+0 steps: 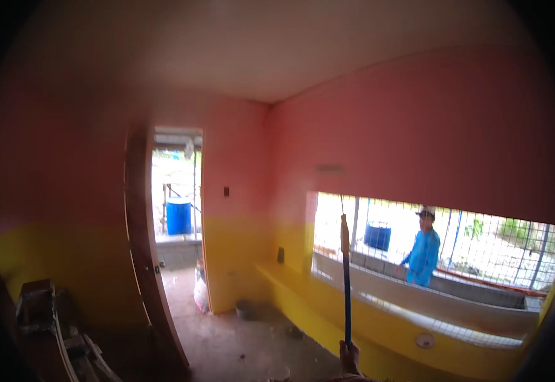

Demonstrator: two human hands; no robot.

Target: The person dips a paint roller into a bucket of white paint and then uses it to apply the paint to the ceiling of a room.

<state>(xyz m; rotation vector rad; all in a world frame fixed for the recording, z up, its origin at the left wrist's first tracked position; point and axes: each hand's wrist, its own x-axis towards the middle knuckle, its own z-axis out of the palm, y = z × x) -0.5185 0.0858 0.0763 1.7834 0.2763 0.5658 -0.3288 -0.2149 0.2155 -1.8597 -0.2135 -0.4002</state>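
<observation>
My right hand is wrapped round the lower part of a long blue pole at the bottom edge, right of the middle. The pole belongs to a paint roller and rises almost upright to an orange-brown upper section. From there a thin metal rod runs up to the roller head, which looks blurred. The head lies against or just in front of the pink upper wall, above the window's left end; whether it touches cannot be made out. My left hand is out of the picture.
A barred window shows a person in blue outside. A door stands ajar, with a blue barrel beyond. A yellow ledge runs under the window. A bucket sits by the corner; boards lean at left.
</observation>
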